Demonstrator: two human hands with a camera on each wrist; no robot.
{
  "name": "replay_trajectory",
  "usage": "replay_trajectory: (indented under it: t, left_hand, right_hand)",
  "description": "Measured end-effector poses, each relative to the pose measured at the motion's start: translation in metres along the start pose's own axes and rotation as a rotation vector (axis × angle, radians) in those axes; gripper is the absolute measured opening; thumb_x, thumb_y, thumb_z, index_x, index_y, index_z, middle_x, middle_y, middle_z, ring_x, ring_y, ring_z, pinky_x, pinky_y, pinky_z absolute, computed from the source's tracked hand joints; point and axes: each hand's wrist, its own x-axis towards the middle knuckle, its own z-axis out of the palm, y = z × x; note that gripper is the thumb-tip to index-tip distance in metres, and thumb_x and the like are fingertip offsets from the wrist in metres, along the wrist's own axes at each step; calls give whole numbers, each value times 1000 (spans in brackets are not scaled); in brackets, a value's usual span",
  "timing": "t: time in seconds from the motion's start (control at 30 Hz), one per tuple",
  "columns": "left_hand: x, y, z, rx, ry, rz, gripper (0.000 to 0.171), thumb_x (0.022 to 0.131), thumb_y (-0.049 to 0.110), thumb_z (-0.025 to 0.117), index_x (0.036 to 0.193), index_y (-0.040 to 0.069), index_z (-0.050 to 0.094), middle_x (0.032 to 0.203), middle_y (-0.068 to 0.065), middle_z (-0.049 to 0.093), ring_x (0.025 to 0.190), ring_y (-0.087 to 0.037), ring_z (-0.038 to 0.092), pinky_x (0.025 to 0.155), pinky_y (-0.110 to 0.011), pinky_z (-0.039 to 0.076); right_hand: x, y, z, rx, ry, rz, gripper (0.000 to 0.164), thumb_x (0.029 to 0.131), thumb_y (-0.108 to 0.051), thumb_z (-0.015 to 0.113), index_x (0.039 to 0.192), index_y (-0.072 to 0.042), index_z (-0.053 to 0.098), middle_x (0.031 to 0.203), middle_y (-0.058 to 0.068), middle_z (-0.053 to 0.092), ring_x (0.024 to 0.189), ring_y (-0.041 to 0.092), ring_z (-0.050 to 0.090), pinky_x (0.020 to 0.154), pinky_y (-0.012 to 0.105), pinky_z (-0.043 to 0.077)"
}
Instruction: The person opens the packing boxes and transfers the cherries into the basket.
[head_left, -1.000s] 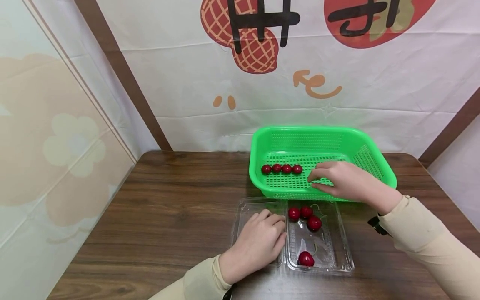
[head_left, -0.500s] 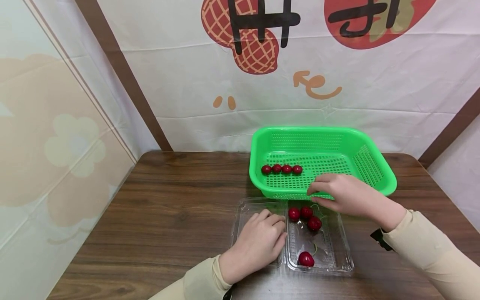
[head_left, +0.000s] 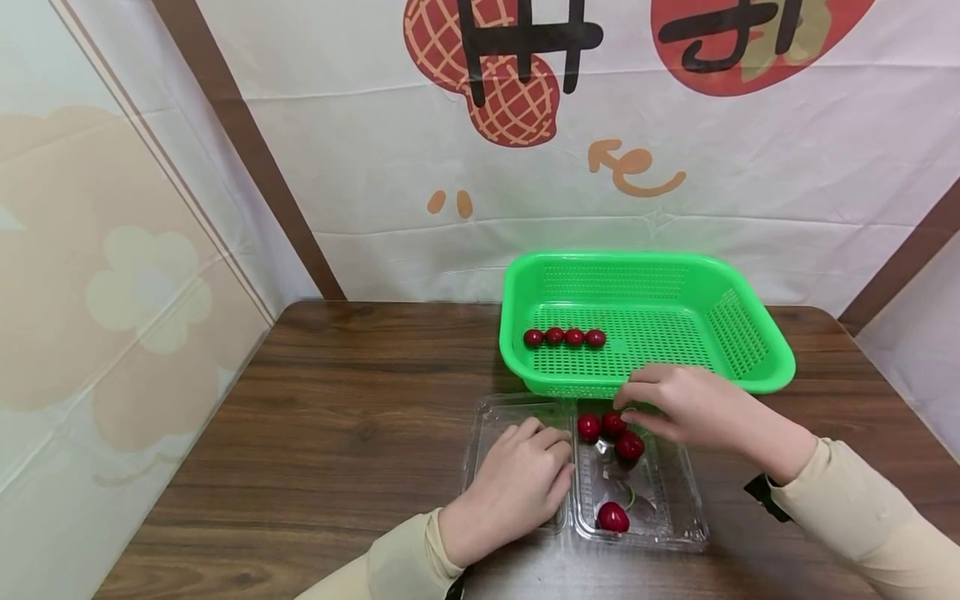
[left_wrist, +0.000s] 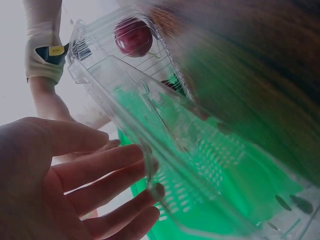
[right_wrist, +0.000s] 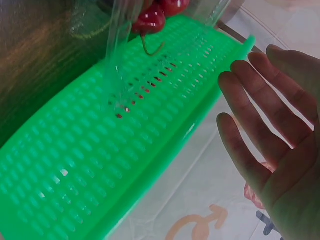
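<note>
We see a bright green basket (head_left: pixel 630 283) on a dark wooden table (head_left: pixel 360 417). On the left side of the basket's floor, four red cherries (head_left: pixel 574 337) sit in one straight row. Just in front of the basket, on the person's side, lies a clear plastic container (head_left: pixel 654 493) in two open halves. Its right half holds three cherries (head_left: pixel 629 447) clustered close to the basket, and a single stemmed cherry (head_left: pixel 613 517) farther from it. We see two hands, well apart from each other. The left hand (head_left: pixel 516 475), in front of the basket, lies on the container's left half, fingers loosely bent and gripping nothing. The right hand (head_left: pixel 686 406) hovers by the basket's front rim, thumb and fingers spread; we cannot tell whether its fingertips touch the nearest clustered cherry.
</note>
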Motion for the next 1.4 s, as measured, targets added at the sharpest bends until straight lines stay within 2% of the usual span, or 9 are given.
replay_trajectory:
  t: [0.37, 0.67, 1.03, 1.4]
  left_hand:
    - [0, 1, -1, -2, -1, -1, 15, 84, 25, 57, 83, 15, 68, 98, 3, 68, 89, -15, 53, 70, -29, 46]
    - [0, 0, -1, 2, 3, 0, 16, 84, 25, 57, 84, 15, 69, 98, 3, 68, 88, -15, 53, 69, -29, 46]
    - [0, 1, -2, 2, -8, -5, 17, 84, 26, 56, 85, 15, 69, 99, 3, 68, 88, -15, 53, 69, -28, 46]
    - [0, 1, -2, 7, -15, -7, 17, 84, 26, 56, 85, 15, 69, 99, 3, 68, 89, -15, 54, 70, -28, 46]
  right_hand:
    - [-6, -10, 11, 24, -16, -9, 12, 75, -18, 71, 86, -19, 68, 81, -10, 63, 73, 5, 59, 61, 26, 53]
    - [-8, -19, 19, 38, -40, 7, 9, 76, -20, 70, 84, -20, 66, 76, -13, 57, 67, 1, 53, 57, 22, 51]
    - [-12, -25, 26, 87, -131, 13, 11, 74, -22, 71, 79, -22, 62, 71, -13, 56, 63, 0, 52, 55, 20, 49]
    - [-17, -32, 36, 128, -223, 12, 18, 77, -37, 68, 79, -20, 61, 73, -13, 56, 65, -1, 52, 55, 19, 49]
